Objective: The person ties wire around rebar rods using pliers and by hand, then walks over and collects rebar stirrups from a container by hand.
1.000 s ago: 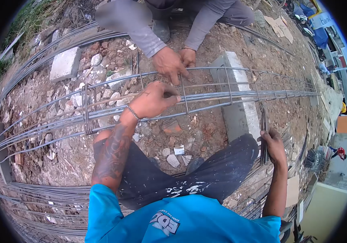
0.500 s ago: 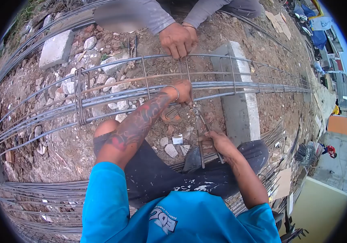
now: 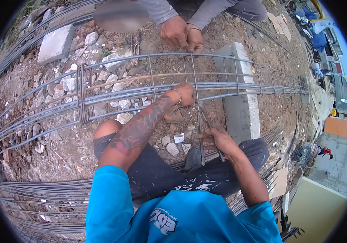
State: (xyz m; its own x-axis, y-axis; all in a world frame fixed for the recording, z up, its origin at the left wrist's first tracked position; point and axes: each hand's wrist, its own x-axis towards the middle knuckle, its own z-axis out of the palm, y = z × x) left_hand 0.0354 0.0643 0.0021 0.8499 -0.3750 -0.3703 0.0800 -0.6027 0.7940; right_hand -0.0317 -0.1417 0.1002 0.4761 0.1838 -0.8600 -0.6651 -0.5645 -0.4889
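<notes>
My left hand (image 3: 187, 94), a bracelet at its wrist, is closed in a fist around the lower side of a thin steel stirrup (image 3: 195, 73), by the long rebars (image 3: 165, 88). Its fingertips are partly hidden. Just below, my right hand (image 3: 219, 140) grips a pair of long-handled pincers (image 3: 201, 131). Their handles are spread, and the jaws point up at the lower bar where the stirrup crosses it. Opposite me, a co-worker's two hands (image 3: 185, 37) pinch at the stirrup's top corner on the upper bar.
A concrete block (image 3: 243, 105) lies under the cage on the right; another block (image 3: 56, 44) rests at upper left. Bundled stirrups (image 3: 82, 95) hang on the bars at left. Broken stones (image 3: 121, 85) litter the dirt. More rods (image 3: 44, 202) lie at lower left.
The stirrup and my left hand have shifted slightly right. The pincers' jaws are now closer to the stirrup and lower bar. The co-worker's hands have moved apart a little, fingertips at the upper bar.
</notes>
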